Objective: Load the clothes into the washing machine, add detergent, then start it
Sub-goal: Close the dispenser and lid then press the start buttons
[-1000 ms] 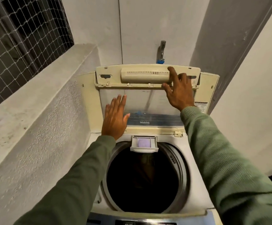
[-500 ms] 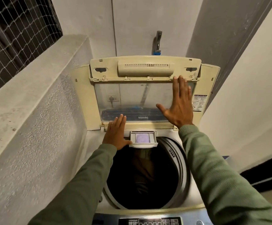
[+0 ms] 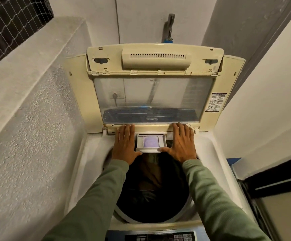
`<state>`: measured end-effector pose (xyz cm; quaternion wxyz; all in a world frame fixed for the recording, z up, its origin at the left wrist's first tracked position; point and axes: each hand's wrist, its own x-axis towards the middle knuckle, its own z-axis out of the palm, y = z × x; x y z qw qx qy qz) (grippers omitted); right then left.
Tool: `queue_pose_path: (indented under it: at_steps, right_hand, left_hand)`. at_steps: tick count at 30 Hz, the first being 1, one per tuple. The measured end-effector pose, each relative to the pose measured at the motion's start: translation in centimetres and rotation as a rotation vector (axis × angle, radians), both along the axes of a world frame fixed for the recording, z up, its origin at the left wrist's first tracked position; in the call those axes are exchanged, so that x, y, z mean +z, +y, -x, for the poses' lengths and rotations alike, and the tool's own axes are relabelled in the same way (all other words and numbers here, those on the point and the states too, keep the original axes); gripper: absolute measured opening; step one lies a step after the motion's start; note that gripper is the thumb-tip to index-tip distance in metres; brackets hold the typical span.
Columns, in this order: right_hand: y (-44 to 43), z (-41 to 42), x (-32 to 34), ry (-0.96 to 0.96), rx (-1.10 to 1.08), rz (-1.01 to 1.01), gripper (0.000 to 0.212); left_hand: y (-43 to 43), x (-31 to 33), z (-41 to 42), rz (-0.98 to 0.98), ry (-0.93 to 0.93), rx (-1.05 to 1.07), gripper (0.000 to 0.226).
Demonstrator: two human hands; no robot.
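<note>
The top-loading washing machine [image 3: 210, 150] stands in a narrow corner with its cream lid [image 3: 158, 58] raised upright, the clear panel of the lid facing the camera. At the back rim of the opening the detergent drawer [image 3: 148, 150] is pulled out over the drum [image 3: 184, 211], and its middle compartment holds pale purple detergent [image 3: 150, 142] (liquid or powder, I cannot tell which). The left hand [image 3: 124, 145] lies flat and palm down just left of the drawer, fingers straight and close together, its thumb touching the drawer's front lip. The right hand [image 3: 183, 143] mirrors it on the other side, flat and relaxed, thumb against the right end of the same lip. Both sets of fingertips reach the lower edge of the lid. Neither hand curls round anything. The clothes [image 3: 150, 171] lie inside the dark drum, a brownish garment showing below the drawer between the two green sleeves. The control panel [image 3: 158, 237] sits at the near edge of the machine. A tap [image 3: 170, 23] is fixed to the wall behind the lid, a rough plastered ledge [image 3: 28, 58] runs along the left, and a wire mesh [image 3: 10, 20] covers the opening above it.
</note>
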<state>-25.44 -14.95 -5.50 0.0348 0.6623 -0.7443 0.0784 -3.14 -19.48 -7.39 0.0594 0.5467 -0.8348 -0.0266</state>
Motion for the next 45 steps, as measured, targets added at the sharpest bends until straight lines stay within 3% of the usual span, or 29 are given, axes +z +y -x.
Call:
queue_pose_path:
  at_steps: [10, 17, 27, 35, 45]
  right_hand:
    - [-1.4, -0.1, -1.7, 0.13, 0.014, 0.07, 0.12]
    - [-3.0, 0.4, -0.8, 0.092, 0.022, 0.153, 0.089]
    - [-3.6, 0.3, -1.4, 0.07, -0.02, 0.185, 0.076]
    - [-4.2, 0.7, -2.5, 0.096, -0.028, 0.217, 0.075]
    - [-4.6, 1.1, -3.0, 0.155, -0.003, 0.282, 0.072]
  left_hand:
    - [-1.4, -1.1, 0.3, 0.161, -0.072, -0.029, 0.119]
    - [-2.1, -0.4, 1.1, 0.214, -0.066, 0.005, 0.098]
    - [-3.1, -1.1, 1.3, 0.339, -0.046, 0.018, 0.081]
    - [-4.1, -2.3, 1.0, 0.469, 0.009, 0.007, 0.076]
    - [-4.6, -2.6, 1.0, 0.49, 0.027, 0.0, 0.079]
